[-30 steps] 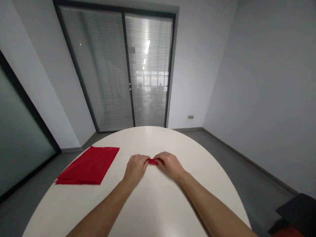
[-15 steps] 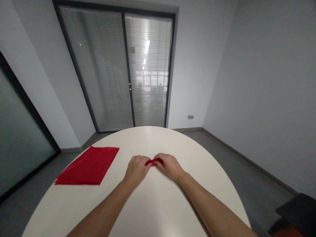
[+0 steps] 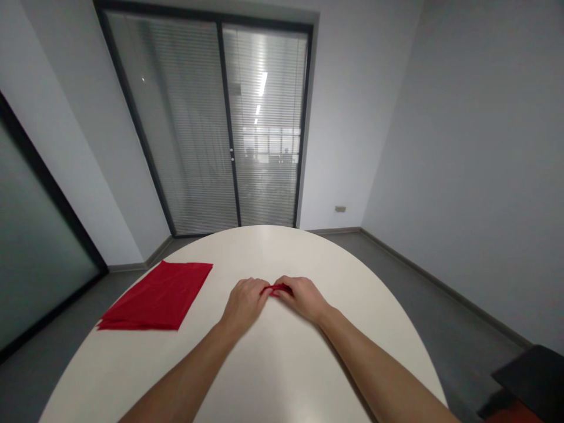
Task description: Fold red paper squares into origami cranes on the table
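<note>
My left hand (image 3: pixel 245 301) and my right hand (image 3: pixel 304 297) are close together over the middle of the table, fingers closed. Between them they grip a narrow folded strip of thin red sheet (image 3: pixel 277 289), one end each. Fingers cover most of the strip, so I cannot tell whether it is cloth or plastic. Off to the left of my left hand lies a flat stack of red sheets (image 3: pixel 158 296), similar in colour, with uneven layers at its near left corner. Neither hand touches the stack.
Under my hands is a round white table (image 3: pixel 282 376). Past its far edge stands a dark-framed glass door (image 3: pixel 229 117) with blinds. A dark chair (image 3: pixel 533 376) is at the lower right, beyond the table's edge.
Almost nothing moves. My fingers shift slightly on the red strip, and a bit less of it shows between the hands. The red stack stays in place.
</note>
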`<state>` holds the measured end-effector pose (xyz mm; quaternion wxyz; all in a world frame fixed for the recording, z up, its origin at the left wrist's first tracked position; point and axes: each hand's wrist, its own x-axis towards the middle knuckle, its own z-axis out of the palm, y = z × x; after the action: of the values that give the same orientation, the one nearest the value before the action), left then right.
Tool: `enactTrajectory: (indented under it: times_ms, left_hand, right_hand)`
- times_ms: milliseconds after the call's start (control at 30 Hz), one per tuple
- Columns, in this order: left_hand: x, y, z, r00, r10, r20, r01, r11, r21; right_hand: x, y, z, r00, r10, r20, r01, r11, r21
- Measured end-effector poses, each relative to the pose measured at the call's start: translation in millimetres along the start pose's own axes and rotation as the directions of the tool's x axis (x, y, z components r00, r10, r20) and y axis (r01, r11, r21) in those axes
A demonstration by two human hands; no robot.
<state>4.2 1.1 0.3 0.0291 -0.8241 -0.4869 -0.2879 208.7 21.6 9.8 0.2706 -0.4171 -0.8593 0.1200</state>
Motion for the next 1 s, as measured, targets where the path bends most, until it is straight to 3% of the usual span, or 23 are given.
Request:
enactTrajectory:
  times_ms: [233,567,800,1000]
  left_hand:
    - [1,2,-1.7,0.999,-0.035,0.021,0.034,0.999,0.043]
    - [0,9,-8.9,0.977,-0.158,0.143,0.141,0.983,0.122]
    - [-1,3,-2.3,0.998,-0.055,0.036,0.053,0.997,0.054]
    - [-3,1,2.9,0.988,0.024,0.152,-0.012,0.997,-0.082]
  right_hand:
    - [1,-2,0,1.0,0.007,-0.027,-0.005,0.998,0.064]
    - [1,5,0,0.984,0.178,0.022,-0.179,0.983,0.043]
    - [3,5,2,0.972,0.233,0.037,-0.233,0.972,-0.016]
    - [2,5,1,0.971,0.236,0.026,-0.232,0.967,-0.108]
